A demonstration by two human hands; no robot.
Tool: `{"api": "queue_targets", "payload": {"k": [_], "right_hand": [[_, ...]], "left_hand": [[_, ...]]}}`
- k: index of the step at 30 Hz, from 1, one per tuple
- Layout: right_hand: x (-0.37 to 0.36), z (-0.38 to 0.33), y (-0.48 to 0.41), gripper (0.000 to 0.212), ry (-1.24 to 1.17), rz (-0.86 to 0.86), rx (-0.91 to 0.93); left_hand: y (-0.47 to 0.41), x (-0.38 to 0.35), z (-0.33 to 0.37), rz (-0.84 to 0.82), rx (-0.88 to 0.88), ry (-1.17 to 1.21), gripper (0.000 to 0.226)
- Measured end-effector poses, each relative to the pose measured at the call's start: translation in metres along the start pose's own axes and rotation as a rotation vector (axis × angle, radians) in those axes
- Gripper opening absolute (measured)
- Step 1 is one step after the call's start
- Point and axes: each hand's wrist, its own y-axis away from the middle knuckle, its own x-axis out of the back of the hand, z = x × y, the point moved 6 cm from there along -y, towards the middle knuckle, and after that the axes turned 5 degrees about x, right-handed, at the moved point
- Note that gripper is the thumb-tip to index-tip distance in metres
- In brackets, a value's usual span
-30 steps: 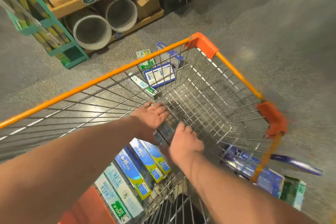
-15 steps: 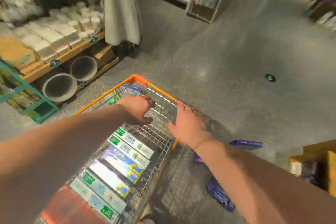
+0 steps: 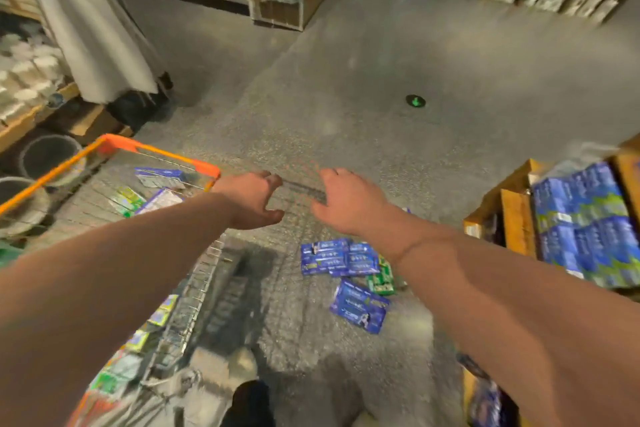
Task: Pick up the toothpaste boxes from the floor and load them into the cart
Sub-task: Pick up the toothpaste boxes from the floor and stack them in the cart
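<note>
Toothpaste boxes (image 3: 341,258) lie in a loose heap on the floor (image 3: 346,80), just right of the cart (image 3: 156,149) and below the person's right forearm. Several blue ones overlap, a green box (image 3: 381,279) is tucked against them, and one blue box (image 3: 360,305) sits a little nearer the person's feet. A second ago both hands were down in the cart's basket, setting boxes against the row already packed there; now they have come up and out. The left hand (image 3: 254,199) hangs just beside the cart's orange corner and the right hand (image 3: 346,201) is near it over the floor, both with fingers loosely spread and nothing in them. The head has swung too, so the heap now sits near the middle of the view. To me that reads as one load delivered and the next reach starting. The packed boxes (image 3: 162,312) show through the wire at the cart's near end. More boxes (image 3: 157,178) show through the wire at its far end; whether they lie inside or on the floor beyond, I cannot tell. So the job is under way, not finished, and the heap looks the obvious next pick, calling for a stoop
</note>
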Motion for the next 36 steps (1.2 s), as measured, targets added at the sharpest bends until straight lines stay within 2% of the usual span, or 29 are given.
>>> {"api": "queue_targets", "payload": {"k": [5,10,18,20,24,30,36], "right_hand": [[-0.031,0.082,0.024,0.053,-0.016,-0.066,-0.076],[-0.075,0.149,0.020,0.049,-0.042,-0.177,-0.196],[-0.149,0.238,-0.004,0.065,-0.068,-0.228,-0.303],[-0.180,0.261,-0.009,0.065,-0.063,-0.255,-0.332],[-0.255,0.306,-0.017,0.051,-0.055,-0.323,-0.343],[-0.376,0.363,-0.030,0.053,-0.075,-0.420,-0.328],[-0.487,0.411,-0.056,0.060,-0.109,-0.445,-0.283]], "left_hand": [[-0.034,-0.048,0.072,-0.077,-0.053,0.041,0.070],[-0.089,-0.100,0.114,-0.148,-0.132,0.069,0.069],[-0.189,-0.176,0.155,-0.220,-0.246,0.077,0.058],[-0.213,-0.203,0.166,-0.223,-0.277,0.063,0.060],[-0.255,-0.263,0.188,-0.234,-0.316,0.005,0.057],[-0.301,-0.377,0.204,-0.295,-0.309,-0.001,0.044],[-0.351,-0.487,0.216,-0.326,-0.272,-0.052,0.058]]}}
